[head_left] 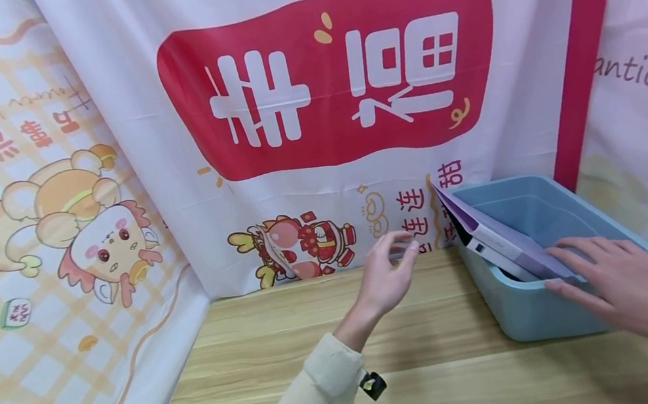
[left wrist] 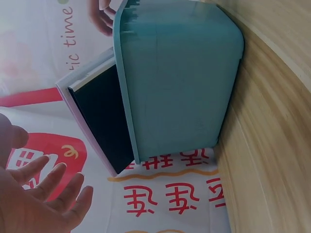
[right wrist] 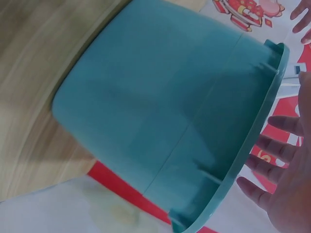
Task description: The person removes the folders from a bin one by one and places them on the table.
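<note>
A blue plastic bin (head_left: pixel 540 314) stands on the wooden table at the right. Leaning inside it, with one end sticking up past the rim, are a lilac file folder (head_left: pixel 509 242) and a second item with a black face (left wrist: pixel 99 104) and a white edge. My right hand (head_left: pixel 628 278) is over the bin's near side, fingers extended by the folder's lower end; whether they touch it I cannot tell. Left of the bin, my left hand (head_left: pixel 385 274) hovers above the table, its fingers loosely bent around nothing.
The wooden tabletop (head_left: pixel 291 337) runs left and in front of the bin. A printed white cloth (head_left: pixel 122 26) with red patches and cartoon figures hangs behind and along both sides. A small black item (head_left: pixel 373 385) is at the left sleeve cuff.
</note>
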{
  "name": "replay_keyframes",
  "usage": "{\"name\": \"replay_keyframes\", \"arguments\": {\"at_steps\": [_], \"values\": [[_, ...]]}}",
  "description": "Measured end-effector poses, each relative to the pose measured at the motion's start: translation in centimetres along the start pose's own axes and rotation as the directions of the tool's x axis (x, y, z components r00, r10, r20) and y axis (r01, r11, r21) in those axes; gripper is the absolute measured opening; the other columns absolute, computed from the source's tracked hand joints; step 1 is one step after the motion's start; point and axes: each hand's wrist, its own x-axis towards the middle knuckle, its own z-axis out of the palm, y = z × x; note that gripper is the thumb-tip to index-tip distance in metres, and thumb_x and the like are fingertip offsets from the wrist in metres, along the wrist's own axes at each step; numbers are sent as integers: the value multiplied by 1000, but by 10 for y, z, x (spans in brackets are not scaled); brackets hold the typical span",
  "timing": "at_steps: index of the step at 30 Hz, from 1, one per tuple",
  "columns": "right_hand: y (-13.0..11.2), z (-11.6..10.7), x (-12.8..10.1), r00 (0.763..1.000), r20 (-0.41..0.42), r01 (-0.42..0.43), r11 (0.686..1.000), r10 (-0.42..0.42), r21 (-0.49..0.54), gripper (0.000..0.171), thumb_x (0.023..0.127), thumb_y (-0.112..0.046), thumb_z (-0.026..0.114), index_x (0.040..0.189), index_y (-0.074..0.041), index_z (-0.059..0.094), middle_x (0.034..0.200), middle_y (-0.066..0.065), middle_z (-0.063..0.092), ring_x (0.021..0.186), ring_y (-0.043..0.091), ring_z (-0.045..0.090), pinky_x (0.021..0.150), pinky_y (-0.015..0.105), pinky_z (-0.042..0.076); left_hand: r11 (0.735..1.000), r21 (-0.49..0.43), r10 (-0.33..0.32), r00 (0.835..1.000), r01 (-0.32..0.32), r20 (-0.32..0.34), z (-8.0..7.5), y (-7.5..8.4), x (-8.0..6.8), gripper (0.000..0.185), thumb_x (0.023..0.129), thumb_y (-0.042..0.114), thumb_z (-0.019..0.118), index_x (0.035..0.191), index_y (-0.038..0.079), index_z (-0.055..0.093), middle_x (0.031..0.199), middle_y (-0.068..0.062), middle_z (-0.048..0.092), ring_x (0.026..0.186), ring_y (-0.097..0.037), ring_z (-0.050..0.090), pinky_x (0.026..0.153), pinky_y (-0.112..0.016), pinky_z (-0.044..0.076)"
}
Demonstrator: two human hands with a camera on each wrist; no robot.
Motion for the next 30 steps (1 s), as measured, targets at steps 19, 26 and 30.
{"name": "replay_keyframes", "arguments": {"at_steps": [19, 26, 30], "values": [[33, 12, -6, 998, 59, -26, 1000, 26, -7, 73, 92, -65, 62, 134, -5, 64, 129, 25, 62, 113, 45, 58, 90, 73, 47, 994, -109, -21, 1000, 21, -1, 27, 7, 8, 28, 102, 29, 62, 126, 15, 67, 122, -1, 68, 104, -11, 65, 86, -24, 56], [40, 18, -10, 997, 73, -22, 1000, 21, 14, 68, 93, -62, 63, 131, -6, 67, 126, 23, 64, 107, 43, 63, 87, 70, 50, 990, -131, -50, 999, 50, 1, 38, 13, 9, 29, 102, 32, 62, 127, 18, 66, 127, -2, 66, 106, -11, 64, 89, -28, 55], [44, 20, -15, 999, 51, -18, 999, 17, 28, 63, 93, -60, 65, 128, -8, 69, 122, 19, 66, 101, 39, 66, 86, 67, 53, 982, -160, -101, 995, 99, -1, 44, 18, 10, 27, 102, 33, 63, 126, 22, 67, 125, 4, 66, 107, -10, 63, 93, -31, 52]]}}
